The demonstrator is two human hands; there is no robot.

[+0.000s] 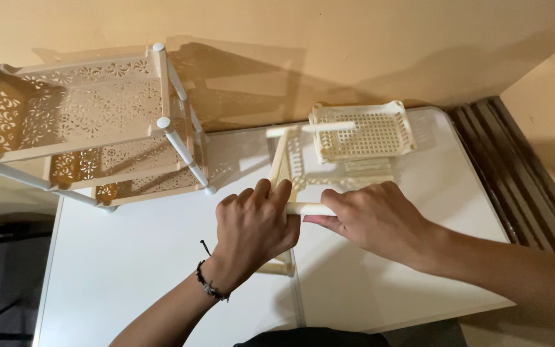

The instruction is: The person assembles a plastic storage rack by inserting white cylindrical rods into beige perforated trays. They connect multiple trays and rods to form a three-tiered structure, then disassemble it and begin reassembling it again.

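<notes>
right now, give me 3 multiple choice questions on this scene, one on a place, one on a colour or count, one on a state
1. Where does the assembled rack lie?
A. left end of the table
B. on the floor
C. under the hands

2. What colour is the table?
A. black
B. white
C. green

3. What are the hands doing?
A. resting flat on the table
B. both gripping a cream rack piece
C. lifting the assembled rack

Answers:
1 A, it lies tipped on its side at the table's left end, against the wall.
2 B, the bare top is white.
3 B, the left hand and the right hand both close on the cream rack piece by its rod.
</notes>
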